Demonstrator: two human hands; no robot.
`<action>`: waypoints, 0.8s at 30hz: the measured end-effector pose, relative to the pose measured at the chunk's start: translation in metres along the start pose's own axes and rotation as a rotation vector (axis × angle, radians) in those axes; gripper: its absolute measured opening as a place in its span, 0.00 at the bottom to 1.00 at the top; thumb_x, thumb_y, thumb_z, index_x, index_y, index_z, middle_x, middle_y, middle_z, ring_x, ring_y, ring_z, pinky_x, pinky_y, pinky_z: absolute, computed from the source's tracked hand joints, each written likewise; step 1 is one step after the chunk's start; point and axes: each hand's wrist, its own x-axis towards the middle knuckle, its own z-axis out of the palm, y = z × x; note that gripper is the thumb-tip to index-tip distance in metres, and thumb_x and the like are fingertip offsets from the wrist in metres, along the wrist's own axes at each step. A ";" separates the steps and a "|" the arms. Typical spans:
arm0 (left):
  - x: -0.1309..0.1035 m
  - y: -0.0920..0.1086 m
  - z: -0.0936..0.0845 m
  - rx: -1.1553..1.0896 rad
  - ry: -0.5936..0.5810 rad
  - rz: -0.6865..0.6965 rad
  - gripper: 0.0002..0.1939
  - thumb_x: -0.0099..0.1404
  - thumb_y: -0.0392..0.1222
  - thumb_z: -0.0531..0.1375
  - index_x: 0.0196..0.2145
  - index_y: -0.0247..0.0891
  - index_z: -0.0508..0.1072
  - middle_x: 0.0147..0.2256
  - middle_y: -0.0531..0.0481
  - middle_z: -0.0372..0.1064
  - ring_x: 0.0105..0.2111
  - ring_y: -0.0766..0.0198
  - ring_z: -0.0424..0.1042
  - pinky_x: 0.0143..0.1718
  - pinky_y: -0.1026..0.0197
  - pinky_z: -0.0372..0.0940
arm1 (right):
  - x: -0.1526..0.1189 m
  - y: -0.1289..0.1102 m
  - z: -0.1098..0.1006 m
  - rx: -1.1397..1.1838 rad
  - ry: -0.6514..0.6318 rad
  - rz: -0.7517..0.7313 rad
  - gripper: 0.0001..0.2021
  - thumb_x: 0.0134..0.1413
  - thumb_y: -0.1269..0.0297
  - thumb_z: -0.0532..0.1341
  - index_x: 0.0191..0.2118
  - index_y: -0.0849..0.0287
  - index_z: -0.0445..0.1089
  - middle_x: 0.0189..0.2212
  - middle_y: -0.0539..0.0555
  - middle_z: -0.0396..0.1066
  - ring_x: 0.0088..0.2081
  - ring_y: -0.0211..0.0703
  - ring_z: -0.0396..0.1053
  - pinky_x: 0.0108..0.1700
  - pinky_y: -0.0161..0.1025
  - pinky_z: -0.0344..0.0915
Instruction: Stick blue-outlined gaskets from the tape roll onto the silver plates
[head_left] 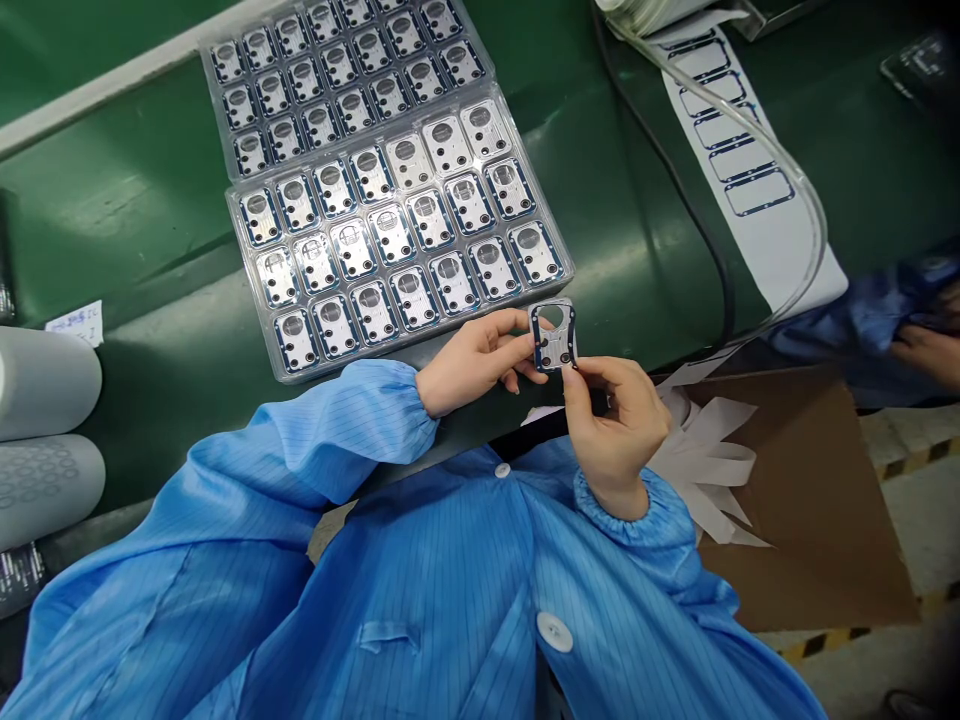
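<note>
Between my hands, just off the near right corner of the front tray, is a small silver metal plate point(556, 352) with a dark blue edge, a large round opening and small dark holes. My left hand point(484, 358) pinches its left edge between thumb and fingers. At its lower right corner, my right hand point(616, 415) grips it with thumb and forefinger. The front clear plastic tray point(562, 262) holds several rows of similar plates, most with dark blue edges. Behind it, another clear tray point(217, 125) carries more of them.
White backing paper point(757, 235) with blue outlines lies at the right, beside a black cable point(679, 185) and clear tubing. White rolls point(45, 384) stand at the left. A cardboard box point(817, 500) with paper strips is at the lower right. Another person's hand point(930, 352) shows at the right edge.
</note>
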 end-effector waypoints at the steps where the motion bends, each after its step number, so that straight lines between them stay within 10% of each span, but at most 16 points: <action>1: 0.000 0.000 0.000 -0.001 -0.002 0.004 0.17 0.69 0.48 0.62 0.47 0.31 0.70 0.40 0.43 0.77 0.32 0.70 0.78 0.26 0.72 0.67 | 0.000 0.000 0.000 -0.010 0.003 -0.013 0.02 0.59 0.70 0.65 0.37 0.56 0.73 0.30 0.51 0.76 0.30 0.39 0.74 0.32 0.37 0.72; 24: -0.001 -0.003 0.004 -0.002 0.094 0.074 0.13 0.69 0.45 0.62 0.44 0.32 0.71 0.31 0.52 0.71 0.30 0.68 0.78 0.23 0.72 0.66 | -0.006 0.003 -0.002 -0.187 0.003 -0.229 0.11 0.59 0.73 0.63 0.47 0.55 0.73 0.36 0.55 0.80 0.36 0.44 0.79 0.40 0.40 0.77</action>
